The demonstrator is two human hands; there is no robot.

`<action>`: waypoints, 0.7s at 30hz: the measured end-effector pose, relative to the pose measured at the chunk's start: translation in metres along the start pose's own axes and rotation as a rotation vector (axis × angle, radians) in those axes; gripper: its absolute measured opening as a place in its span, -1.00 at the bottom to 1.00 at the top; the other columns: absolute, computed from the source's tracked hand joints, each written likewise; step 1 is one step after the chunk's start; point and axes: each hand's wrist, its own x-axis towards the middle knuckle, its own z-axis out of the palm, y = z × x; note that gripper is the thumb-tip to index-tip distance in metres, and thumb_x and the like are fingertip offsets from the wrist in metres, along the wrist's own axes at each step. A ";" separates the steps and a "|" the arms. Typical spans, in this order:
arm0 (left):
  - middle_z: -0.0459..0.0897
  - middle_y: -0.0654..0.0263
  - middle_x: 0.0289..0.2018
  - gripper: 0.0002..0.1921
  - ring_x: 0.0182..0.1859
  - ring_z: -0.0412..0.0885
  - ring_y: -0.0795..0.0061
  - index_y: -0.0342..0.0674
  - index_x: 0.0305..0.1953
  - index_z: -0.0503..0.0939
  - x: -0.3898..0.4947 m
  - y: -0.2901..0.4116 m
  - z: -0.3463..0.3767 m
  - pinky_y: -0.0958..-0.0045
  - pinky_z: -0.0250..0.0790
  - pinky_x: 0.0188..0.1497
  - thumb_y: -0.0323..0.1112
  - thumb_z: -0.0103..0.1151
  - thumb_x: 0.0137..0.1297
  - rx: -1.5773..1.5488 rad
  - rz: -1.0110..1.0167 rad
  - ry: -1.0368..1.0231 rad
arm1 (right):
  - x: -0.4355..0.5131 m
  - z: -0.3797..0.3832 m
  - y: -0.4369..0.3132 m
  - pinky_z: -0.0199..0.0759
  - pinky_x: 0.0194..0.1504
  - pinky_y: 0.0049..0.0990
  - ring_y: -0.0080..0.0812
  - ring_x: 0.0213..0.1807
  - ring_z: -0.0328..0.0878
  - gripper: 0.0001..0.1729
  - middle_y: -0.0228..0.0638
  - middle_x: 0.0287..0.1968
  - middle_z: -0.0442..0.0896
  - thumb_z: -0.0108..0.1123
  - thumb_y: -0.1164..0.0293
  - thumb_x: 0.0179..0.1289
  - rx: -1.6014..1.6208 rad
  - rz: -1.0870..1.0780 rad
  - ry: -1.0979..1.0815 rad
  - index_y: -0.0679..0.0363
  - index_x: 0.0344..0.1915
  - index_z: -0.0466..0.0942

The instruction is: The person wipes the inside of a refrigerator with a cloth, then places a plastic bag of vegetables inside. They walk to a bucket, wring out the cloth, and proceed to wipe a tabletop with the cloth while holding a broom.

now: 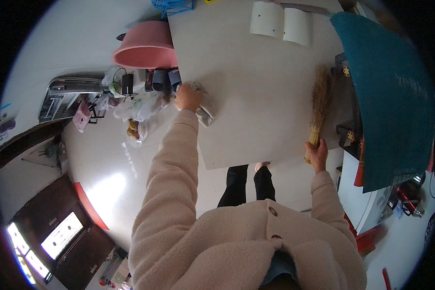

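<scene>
My left hand is closed on a crumpled greyish cloth at the left edge of the pale board or tabletop. Part of the cloth hangs out below the fingers and rests on the pale surface. Over on the right side, my right hand grips the bound straw handle of a short hand broom. Its bristles point away from me and lie over the same surface, near its right edge.
A pink plastic basin stands beyond the left edge, with plastic bags and shoes nearer. White curved sheets lie at the far end. A teal cloth cover hangs at the right, beside a white cabinet.
</scene>
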 end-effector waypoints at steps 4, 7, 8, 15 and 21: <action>0.68 -0.06 -0.17 -0.73 -0.06 0.64 -0.11 -0.28 -0.22 0.62 -0.021 -0.003 0.015 0.06 0.52 -0.05 -0.33 0.22 0.00 0.029 0.102 -0.078 | -0.008 -0.005 0.007 0.43 -0.02 -0.19 -0.07 -0.07 0.55 -0.45 -0.02 -0.08 0.55 0.44 0.26 0.08 0.016 0.009 0.033 0.37 -0.05 0.44; 0.66 -0.13 -0.19 -0.68 -0.06 0.62 -0.13 -0.32 -0.20 0.63 -0.009 -0.003 0.012 0.05 0.45 0.06 -0.31 0.18 -0.01 -0.078 -0.001 -0.046 | 0.001 -0.004 0.002 0.44 -0.04 -0.18 -0.10 -0.10 0.55 -0.47 -0.04 -0.10 0.55 0.44 0.28 0.08 -0.041 -0.036 0.028 0.36 -0.07 0.43; 0.66 -0.10 -0.18 -0.70 -0.06 0.62 -0.12 -0.30 -0.20 0.62 0.000 -0.004 0.009 0.05 0.47 0.04 -0.33 0.18 -0.02 -0.048 0.001 -0.011 | 0.001 0.000 -0.001 0.44 -0.04 -0.18 -0.11 -0.10 0.56 -0.47 -0.04 -0.10 0.55 0.44 0.29 0.08 -0.015 -0.034 0.010 0.35 -0.06 0.43; 0.62 -0.08 -0.09 -0.70 -0.01 0.62 -0.09 -0.25 -0.16 0.60 -0.024 -0.005 0.016 0.07 0.49 0.02 -0.36 0.20 0.02 -0.090 -0.041 -0.023 | -0.004 -0.009 -0.014 0.44 -0.03 -0.20 -0.13 -0.07 0.54 -0.48 -0.05 -0.09 0.55 0.44 0.30 0.09 -0.006 0.065 -0.031 0.34 -0.05 0.43; 0.63 -0.08 -0.13 -0.66 -0.05 0.60 -0.15 -0.28 -0.14 0.56 -0.024 -0.036 0.020 0.04 0.48 -0.02 -0.32 0.22 0.00 -0.010 0.037 -0.035 | -0.002 -0.004 0.004 0.45 -0.06 -0.19 -0.13 -0.12 0.56 -0.48 -0.08 -0.12 0.56 0.44 0.30 0.09 -0.012 -0.063 0.013 0.34 -0.06 0.43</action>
